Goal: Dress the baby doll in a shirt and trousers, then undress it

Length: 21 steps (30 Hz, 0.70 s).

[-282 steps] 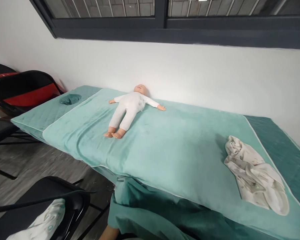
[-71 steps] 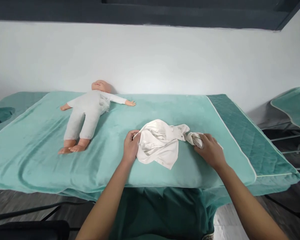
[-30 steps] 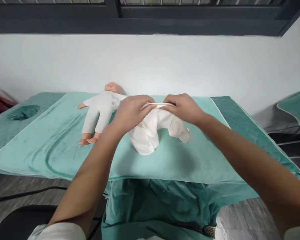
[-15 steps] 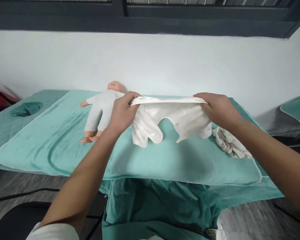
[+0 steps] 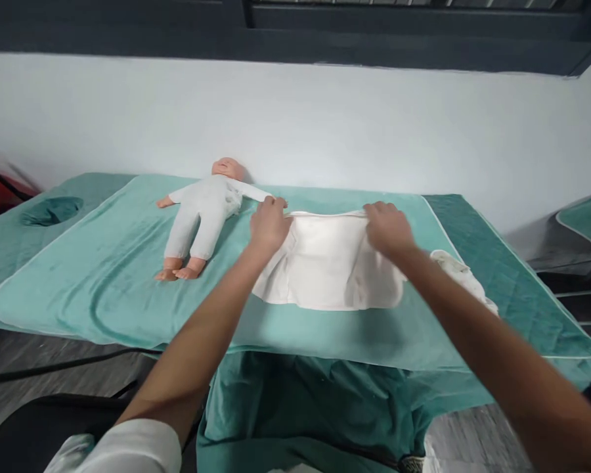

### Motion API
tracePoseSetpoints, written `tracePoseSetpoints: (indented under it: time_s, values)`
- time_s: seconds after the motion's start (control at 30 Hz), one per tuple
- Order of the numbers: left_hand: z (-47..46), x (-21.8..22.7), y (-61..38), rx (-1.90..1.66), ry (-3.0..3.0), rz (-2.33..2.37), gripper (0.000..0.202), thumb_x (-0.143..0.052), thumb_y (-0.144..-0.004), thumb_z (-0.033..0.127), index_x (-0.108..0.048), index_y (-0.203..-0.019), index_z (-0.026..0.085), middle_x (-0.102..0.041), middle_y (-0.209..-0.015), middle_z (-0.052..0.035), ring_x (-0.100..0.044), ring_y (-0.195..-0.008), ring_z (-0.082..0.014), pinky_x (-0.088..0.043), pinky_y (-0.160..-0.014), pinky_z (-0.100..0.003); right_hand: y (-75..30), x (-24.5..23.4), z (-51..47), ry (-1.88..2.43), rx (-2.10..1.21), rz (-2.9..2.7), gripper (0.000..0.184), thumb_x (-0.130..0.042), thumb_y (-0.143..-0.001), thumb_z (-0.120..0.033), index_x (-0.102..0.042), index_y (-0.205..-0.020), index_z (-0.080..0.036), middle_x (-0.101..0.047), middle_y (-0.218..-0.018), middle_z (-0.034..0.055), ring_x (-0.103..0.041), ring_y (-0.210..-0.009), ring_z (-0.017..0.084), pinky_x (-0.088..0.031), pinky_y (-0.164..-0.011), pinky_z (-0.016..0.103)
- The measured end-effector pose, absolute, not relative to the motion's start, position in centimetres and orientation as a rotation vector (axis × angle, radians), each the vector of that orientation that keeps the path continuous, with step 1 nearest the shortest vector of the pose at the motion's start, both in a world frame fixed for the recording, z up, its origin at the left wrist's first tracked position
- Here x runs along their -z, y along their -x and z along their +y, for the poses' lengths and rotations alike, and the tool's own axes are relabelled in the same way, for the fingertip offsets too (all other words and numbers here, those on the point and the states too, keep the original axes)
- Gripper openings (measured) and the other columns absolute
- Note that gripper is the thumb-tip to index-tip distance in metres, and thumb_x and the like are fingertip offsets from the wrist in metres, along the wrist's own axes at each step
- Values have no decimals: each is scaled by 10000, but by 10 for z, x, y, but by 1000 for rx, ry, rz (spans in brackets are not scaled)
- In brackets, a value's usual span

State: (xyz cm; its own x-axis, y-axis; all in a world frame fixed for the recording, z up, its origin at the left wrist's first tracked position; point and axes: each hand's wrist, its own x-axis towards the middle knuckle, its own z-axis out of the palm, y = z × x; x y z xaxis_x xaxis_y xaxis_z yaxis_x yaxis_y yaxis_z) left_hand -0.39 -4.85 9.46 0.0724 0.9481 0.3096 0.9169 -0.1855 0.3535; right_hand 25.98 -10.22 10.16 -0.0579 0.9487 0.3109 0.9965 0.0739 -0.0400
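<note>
A small white baby garment (image 5: pixel 328 263) hangs down onto the green sheet, its far edge pinched by both hands. My left hand (image 5: pixel 270 226) is closed on the left end of that edge, beside the doll's outstretched arm. My right hand (image 5: pixel 388 228) grips the same edge farther right, with fingers bent over it. Between the hands the edge sags slightly. A baby doll (image 5: pixel 211 203) in a white suit lies on its back to the left, feet toward me. Right of my right forearm rests a crumpled white patterned cloth (image 5: pixel 463 279), partly hidden by the arm.
Under everything is a massage-type bed with a green sheet (image 5: pixel 103 263) and a face hole (image 5: pixel 52 211) at its left end. A white wall (image 5: pixel 325 131) stands behind. A black chair (image 5: pixel 44 430) is at lower left, and another green surface (image 5: pixel 588 223) at right.
The garment has been lowered toward the sheet and its smooth side now shows. My hands have come closer together, so its edge is no longer stretched taut.
</note>
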Motion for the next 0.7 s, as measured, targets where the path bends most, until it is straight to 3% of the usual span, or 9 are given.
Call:
tracePoseSetpoints:
  time_s: [0.13,0.27,0.37,0.53,0.7]
  values:
    - [-73,-26,-42,-761,-2375,1575,312,-462,-906,102,-634,-1162,150,-665,-1211,-127,-593,-1205,-235,-466,-1078,-378,-200,-21,-103,1632,41,-2154,519,-388,-876,-77,-533,-1374,-63,-556,-1424,182,-472,-1332,270,-369,-1130,403]
    - [-81,18,-61,-673,-2321,1660,333,-447,-911,115,-618,-1196,91,-580,-1398,-203,-498,-1370,-300,-401,-1157,-482,-170,23,-97,2029,-114,-1785,531,-398,-935,-206,-477,-1418,0,-470,-1513,225,-353,-1455,341,-260,-1202,477]
    - [-67,23,-55,-646,-2257,1842,406,-454,-934,177,-552,-1305,42,-493,-1492,-227,-427,-1427,-331,-367,-1185,-471,-175,26,-85,2163,-105,-1701,567,-381,-959,-246,-433,-1451,29,-367,-1581,254,-251,-1511,378,-201,-1219,504]
    - [-52,7,-43,-620,-2187,1970,471,-449,-941,210,-494,-1382,50,-549,-1412,-218,-491,-1337,-357,-405,-1138,-476,-199,16,-69,2183,-221,-1619,577,-405,-911,-221,-457,-1437,7,-370,-1585,238,-244,-1521,364,-235,-1217,505]
    - [-52,-1,-60,-836,-2002,2004,553,-418,-929,170,-413,-1460,14,-461,-1514,-232,-424,-1411,-371,-379,-1171,-485,-190,17,-62,2058,-274,-1545,615,-410,-856,-144,-421,-1450,15,-241,-1631,261,-187,-1544,334,-253,-1227,495]
